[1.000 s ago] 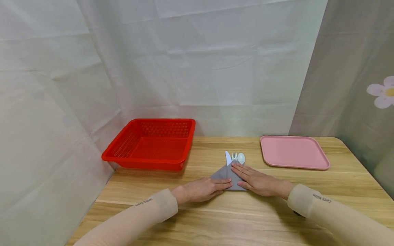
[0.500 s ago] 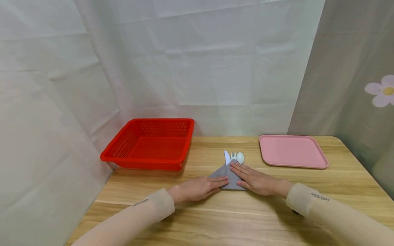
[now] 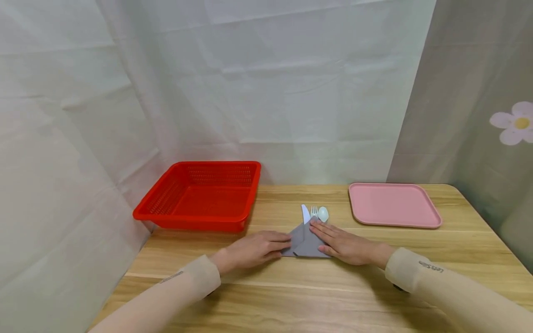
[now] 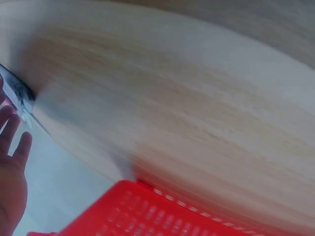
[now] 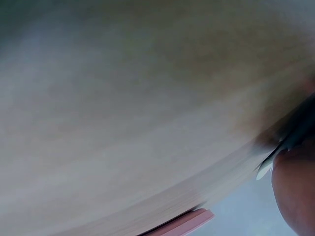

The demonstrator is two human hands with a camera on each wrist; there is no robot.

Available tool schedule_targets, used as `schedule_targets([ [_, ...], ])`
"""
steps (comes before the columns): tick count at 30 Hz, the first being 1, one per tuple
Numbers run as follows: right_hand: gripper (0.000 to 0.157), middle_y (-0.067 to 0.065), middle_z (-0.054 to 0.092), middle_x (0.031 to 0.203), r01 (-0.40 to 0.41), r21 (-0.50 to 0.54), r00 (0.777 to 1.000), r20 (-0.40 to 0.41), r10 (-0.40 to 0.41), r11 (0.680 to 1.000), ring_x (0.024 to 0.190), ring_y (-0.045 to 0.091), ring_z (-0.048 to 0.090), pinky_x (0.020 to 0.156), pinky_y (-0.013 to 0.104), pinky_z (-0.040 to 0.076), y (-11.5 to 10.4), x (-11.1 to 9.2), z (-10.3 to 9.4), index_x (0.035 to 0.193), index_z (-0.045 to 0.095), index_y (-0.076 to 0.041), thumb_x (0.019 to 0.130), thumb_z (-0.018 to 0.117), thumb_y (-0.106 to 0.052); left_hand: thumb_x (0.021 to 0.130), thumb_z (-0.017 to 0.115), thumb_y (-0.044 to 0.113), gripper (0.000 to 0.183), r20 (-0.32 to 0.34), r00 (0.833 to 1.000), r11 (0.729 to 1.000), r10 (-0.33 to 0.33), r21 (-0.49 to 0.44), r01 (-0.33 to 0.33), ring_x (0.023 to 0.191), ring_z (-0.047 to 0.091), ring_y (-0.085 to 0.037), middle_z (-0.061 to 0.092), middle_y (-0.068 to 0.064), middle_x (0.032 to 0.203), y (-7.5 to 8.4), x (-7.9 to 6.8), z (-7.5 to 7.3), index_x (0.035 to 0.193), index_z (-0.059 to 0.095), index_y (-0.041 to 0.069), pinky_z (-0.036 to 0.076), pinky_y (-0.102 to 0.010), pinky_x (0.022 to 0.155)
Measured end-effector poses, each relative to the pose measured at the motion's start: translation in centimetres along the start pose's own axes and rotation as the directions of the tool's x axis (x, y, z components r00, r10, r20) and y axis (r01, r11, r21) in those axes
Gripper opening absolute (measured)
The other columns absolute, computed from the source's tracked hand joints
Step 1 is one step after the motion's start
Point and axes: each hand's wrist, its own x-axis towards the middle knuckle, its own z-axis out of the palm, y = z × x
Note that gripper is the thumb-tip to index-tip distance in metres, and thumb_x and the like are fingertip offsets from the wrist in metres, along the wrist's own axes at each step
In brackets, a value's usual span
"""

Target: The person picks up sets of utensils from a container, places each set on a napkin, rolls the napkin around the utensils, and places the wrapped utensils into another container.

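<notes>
A grey cloth napkin (image 3: 310,245) lies folded on the wooden table, its folds covering the lower parts of a white knife (image 3: 306,213), a fork (image 3: 314,211) and a spoon (image 3: 323,213). Their upper ends stick out at the far side, side by side. My right hand (image 3: 343,243) rests flat on the napkin's right part with straight fingers. At the napkin's left corner, my left hand (image 3: 256,249) touches the cloth with extended fingers. In the left wrist view those fingers (image 4: 22,147) look straight and spread beside the cloth. The right wrist view shows the spoon's tip (image 5: 264,171) beside my hand.
A red plastic basket (image 3: 245,210) with perforated sides stands at the back left of the table (image 3: 291,300). A pink tray (image 3: 393,203) lies at the back right. Pale cloth curtains (image 3: 291,101) hang behind and at both sides.
My left hand has slid left from the napkin's middle to its left corner, uncovering more of the front fold. My right hand stays on the napkin. The head view has shifted slightly.
</notes>
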Motion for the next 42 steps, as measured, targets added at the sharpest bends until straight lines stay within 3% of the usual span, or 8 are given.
schedule_targets([
  [7,0.063,0.018,0.015,0.173,0.007,-0.005,1.0,-0.001,-0.007,1.0,0.158,0.037,0.014,0.125,0.056,0.02,-0.1,0.0,0.1,0.164,0.022,0.002,0.114,0.04,-0.032,0.101,0.07,0.031,0.037,-0.038,0.999,0.995,0.038,0.099,-0.034,0.138,0.054,-0.018,0.063,-0.001,0.146,-0.7,-0.9,0.0,0.136,0.072,0.017,0.042,-0.039,0.116],
  [15,0.063,0.016,0.014,0.173,-0.001,-0.002,1.0,-0.001,0.001,1.0,0.159,0.035,0.013,0.125,0.056,0.02,-0.1,0.0,0.1,0.164,0.022,0.001,0.114,0.04,-0.033,0.102,0.069,0.029,0.027,-0.048,0.998,0.991,0.033,0.131,-0.026,0.128,0.061,-0.015,0.07,0.002,0.133,-0.6,-0.5,0.3,0.126,0.078,0.018,0.044,-0.034,0.114],
  [22,0.064,0.015,0.013,0.173,-0.012,0.017,1.0,0.008,0.012,1.0,0.159,0.035,0.012,0.125,0.056,0.018,-0.1,0.1,0.1,0.165,0.02,0.0,0.115,0.039,-0.035,0.099,0.073,0.021,0.007,-0.168,0.981,0.969,0.1,0.241,-0.057,0.105,0.065,-0.013,0.072,0.006,0.109,-0.5,-0.2,0.7,0.105,0.076,0.019,0.052,-0.027,0.097],
  [27,0.064,0.015,0.013,0.173,-0.011,0.013,1.0,0.011,0.011,1.0,0.159,0.035,0.012,0.125,0.056,0.018,-0.1,0.1,0.0,0.165,0.02,0.0,0.115,0.039,-0.035,0.099,0.069,0.021,0.005,-0.257,0.962,0.961,0.092,0.275,-0.019,0.09,0.063,-0.011,0.067,0.005,0.108,-0.2,0.3,0.6,0.105,0.069,0.02,0.053,-0.024,0.082],
  [31,0.064,0.016,0.014,0.173,-0.007,0.012,1.0,0.011,0.007,1.0,0.159,0.035,0.013,0.125,0.056,0.019,-0.1,0.1,-0.1,0.164,0.021,0.001,0.115,0.04,-0.034,0.1,0.07,0.018,0.009,-0.287,0.954,0.976,0.083,0.218,-0.019,0.087,0.066,-0.007,0.067,0.005,0.114,0.0,0.6,0.3,0.108,0.069,0.019,0.056,-0.018,0.078],
  [35,0.063,0.017,0.015,0.173,0.001,0.009,1.0,0.007,-0.001,1.0,0.159,0.036,0.014,0.125,0.056,0.019,-0.2,0.0,-0.2,0.164,0.022,0.002,0.114,0.041,-0.033,0.099,0.071,0.011,0.017,-0.271,0.96,0.997,0.07,0.06,-0.055,0.099,0.069,-0.009,0.069,0.002,0.119,0.2,0.8,0.1,0.116,0.069,0.014,0.056,-0.02,0.091],
  [38,0.063,0.017,0.015,0.173,0.001,0.009,1.0,0.002,-0.001,1.0,0.158,0.037,0.014,0.125,0.057,0.019,-0.2,-0.1,-0.3,0.164,0.022,0.002,0.114,0.042,-0.032,0.1,0.069,0.008,0.02,-0.243,0.968,0.997,0.053,-0.048,-0.067,0.103,0.068,-0.009,0.07,0.003,0.118,0.4,0.9,-0.1,0.12,0.067,0.013,0.054,-0.022,0.096],
  [42,0.063,0.017,0.016,0.173,0.001,0.002,1.0,-0.001,-0.001,1.0,0.158,0.036,0.015,0.125,0.056,0.02,-0.2,-0.1,-0.3,0.164,0.022,0.001,0.114,0.042,-0.032,0.101,0.069,0.01,0.022,-0.203,0.976,0.995,0.077,-0.039,-0.086,0.106,0.067,-0.008,0.07,0.004,0.118,0.5,1.2,-0.2,0.122,0.068,0.016,0.052,-0.021,0.099],
])
